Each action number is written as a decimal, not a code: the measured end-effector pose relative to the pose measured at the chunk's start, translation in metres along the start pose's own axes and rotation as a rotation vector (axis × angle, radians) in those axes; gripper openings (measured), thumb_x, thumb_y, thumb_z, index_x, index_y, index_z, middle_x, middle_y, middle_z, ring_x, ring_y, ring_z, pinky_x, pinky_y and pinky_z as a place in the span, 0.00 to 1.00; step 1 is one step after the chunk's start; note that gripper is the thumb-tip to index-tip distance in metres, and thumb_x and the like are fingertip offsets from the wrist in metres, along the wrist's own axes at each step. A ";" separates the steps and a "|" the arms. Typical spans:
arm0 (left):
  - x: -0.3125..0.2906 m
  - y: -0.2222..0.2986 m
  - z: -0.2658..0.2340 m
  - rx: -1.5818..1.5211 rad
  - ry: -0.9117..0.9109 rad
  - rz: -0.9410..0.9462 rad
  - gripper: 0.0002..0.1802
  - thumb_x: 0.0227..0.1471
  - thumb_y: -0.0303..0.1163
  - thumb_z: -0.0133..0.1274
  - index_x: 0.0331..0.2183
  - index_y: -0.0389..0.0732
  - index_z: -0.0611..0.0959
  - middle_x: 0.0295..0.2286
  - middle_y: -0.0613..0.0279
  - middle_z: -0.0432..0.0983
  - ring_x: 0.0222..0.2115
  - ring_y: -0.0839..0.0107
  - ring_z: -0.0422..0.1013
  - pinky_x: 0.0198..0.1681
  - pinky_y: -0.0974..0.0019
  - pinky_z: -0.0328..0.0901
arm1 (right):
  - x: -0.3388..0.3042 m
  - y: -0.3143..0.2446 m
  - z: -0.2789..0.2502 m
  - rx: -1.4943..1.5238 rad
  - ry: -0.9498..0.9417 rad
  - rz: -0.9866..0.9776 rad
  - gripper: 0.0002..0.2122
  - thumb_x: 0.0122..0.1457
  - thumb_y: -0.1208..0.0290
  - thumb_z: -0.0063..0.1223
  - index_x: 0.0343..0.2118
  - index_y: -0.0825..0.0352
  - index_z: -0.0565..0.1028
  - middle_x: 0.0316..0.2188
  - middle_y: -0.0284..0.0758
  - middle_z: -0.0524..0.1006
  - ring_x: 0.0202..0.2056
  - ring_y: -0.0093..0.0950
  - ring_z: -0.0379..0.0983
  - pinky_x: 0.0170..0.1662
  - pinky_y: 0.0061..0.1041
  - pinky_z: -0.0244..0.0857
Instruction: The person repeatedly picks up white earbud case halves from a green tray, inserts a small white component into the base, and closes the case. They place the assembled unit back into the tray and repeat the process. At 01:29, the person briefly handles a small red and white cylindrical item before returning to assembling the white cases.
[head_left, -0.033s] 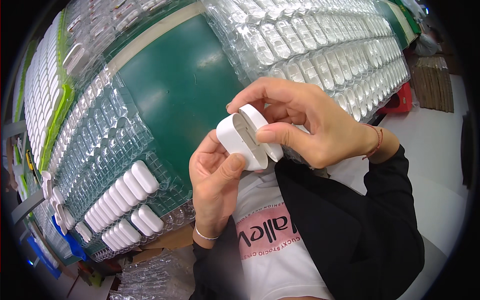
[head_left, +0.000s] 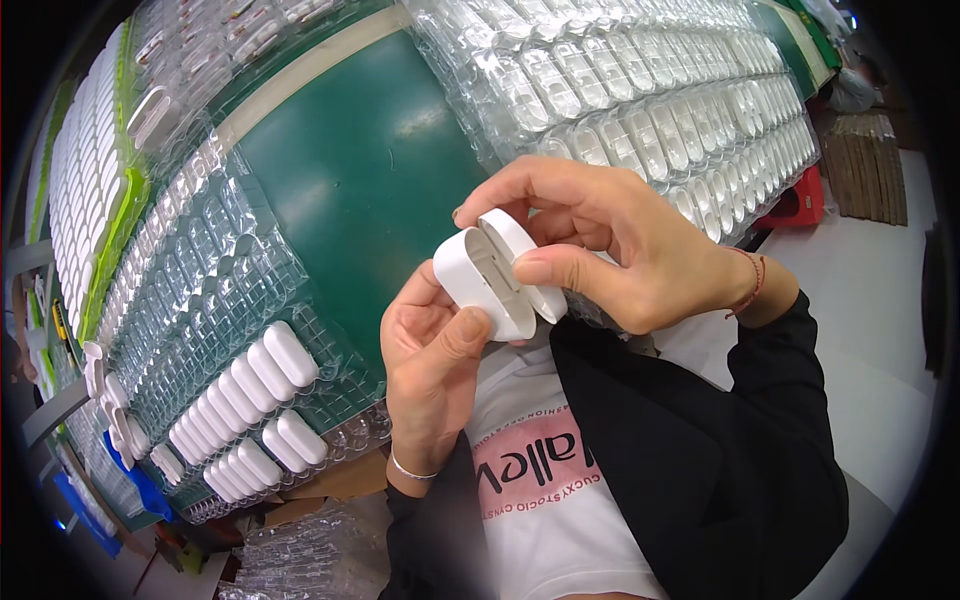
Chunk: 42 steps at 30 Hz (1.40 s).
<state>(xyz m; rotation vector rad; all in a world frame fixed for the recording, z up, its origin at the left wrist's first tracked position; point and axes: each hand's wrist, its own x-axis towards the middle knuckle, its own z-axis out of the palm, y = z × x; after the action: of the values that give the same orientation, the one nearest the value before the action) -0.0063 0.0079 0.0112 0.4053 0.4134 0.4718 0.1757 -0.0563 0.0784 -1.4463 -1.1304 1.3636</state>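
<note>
A white earbud charging case (head_left: 461, 272) is held up in front of my chest, its lid (head_left: 509, 236) swung away from the body so that the hollow inside shows. My left hand (head_left: 432, 362) is closed around the body, thumb on its lower front. My right hand (head_left: 625, 235) pinches the lid, with the thumb on its inner side and fingers behind it. Whether the lid is joined to the body at a hinge cannot be made out.
Clear plastic trays with white case shells (head_left: 640, 90) cover the far right of the green table (head_left: 370, 180). At left, another clear tray (head_left: 235, 235) bears rows of white cases (head_left: 240, 390). White parts edged in bright green (head_left: 85, 180) stand beyond it.
</note>
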 end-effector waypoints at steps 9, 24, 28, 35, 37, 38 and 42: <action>-0.004 -0.001 -0.007 0.078 -0.011 -0.034 0.22 0.48 0.26 0.60 0.45 0.29 0.73 0.40 0.51 0.76 0.41 0.67 0.74 0.48 0.63 0.69 | -0.003 0.002 0.007 -0.260 0.003 -0.064 0.17 0.55 0.83 0.47 0.49 0.72 0.66 0.39 0.40 0.75 0.41 0.24 0.75 0.45 0.24 0.68; -0.008 -0.004 -0.008 -0.033 -0.054 -0.071 0.31 0.47 0.29 0.61 0.51 0.28 0.70 0.44 0.50 0.74 0.44 0.64 0.73 0.50 0.60 0.67 | 0.000 -0.005 -0.006 0.085 -0.143 0.137 0.17 0.57 0.80 0.49 0.50 0.72 0.66 0.42 0.37 0.72 0.43 0.21 0.72 0.45 0.22 0.67; -0.007 -0.006 -0.012 0.015 0.017 0.032 0.23 0.48 0.24 0.59 0.47 0.31 0.73 0.43 0.53 0.74 0.44 0.67 0.72 0.51 0.61 0.66 | 0.004 0.006 -0.002 -0.156 0.023 -0.054 0.20 0.55 0.81 0.52 0.52 0.69 0.67 0.43 0.37 0.71 0.40 0.22 0.72 0.43 0.22 0.68; 0.002 -0.007 -0.003 0.134 0.113 0.371 0.24 0.51 0.24 0.58 0.50 0.32 0.70 0.45 0.58 0.72 0.47 0.70 0.69 0.52 0.65 0.63 | 0.017 -0.008 0.018 -0.584 0.186 -0.553 0.10 0.49 0.76 0.61 0.36 0.65 0.76 0.30 0.39 0.76 0.26 0.37 0.74 0.27 0.28 0.67; 0.006 -0.006 -0.002 0.139 0.139 0.396 0.22 0.52 0.23 0.57 0.48 0.32 0.71 0.44 0.59 0.73 0.46 0.70 0.69 0.51 0.66 0.64 | 0.027 -0.013 0.011 -0.521 0.117 -0.447 0.09 0.50 0.77 0.60 0.36 0.66 0.76 0.29 0.38 0.77 0.26 0.37 0.74 0.27 0.29 0.67; 0.007 -0.006 -0.001 0.165 0.166 0.391 0.21 0.52 0.22 0.56 0.48 0.32 0.71 0.44 0.58 0.73 0.46 0.70 0.69 0.51 0.66 0.64 | 0.031 -0.013 0.008 -0.488 0.084 -0.387 0.09 0.50 0.77 0.60 0.35 0.67 0.76 0.29 0.38 0.77 0.26 0.37 0.74 0.27 0.29 0.67; 0.006 0.001 0.013 0.308 0.265 0.418 0.16 0.54 0.19 0.52 0.45 0.32 0.73 0.42 0.55 0.72 0.43 0.70 0.71 0.47 0.65 0.67 | 0.074 -0.027 -0.032 -0.602 0.067 -0.465 0.09 0.50 0.82 0.59 0.36 0.67 0.78 0.28 0.41 0.79 0.25 0.26 0.76 0.25 0.21 0.65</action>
<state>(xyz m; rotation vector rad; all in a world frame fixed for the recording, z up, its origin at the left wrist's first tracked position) 0.0045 0.0085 0.0204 0.7385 0.6661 0.8788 0.2064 0.0225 0.0883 -1.4777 -1.7944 0.6683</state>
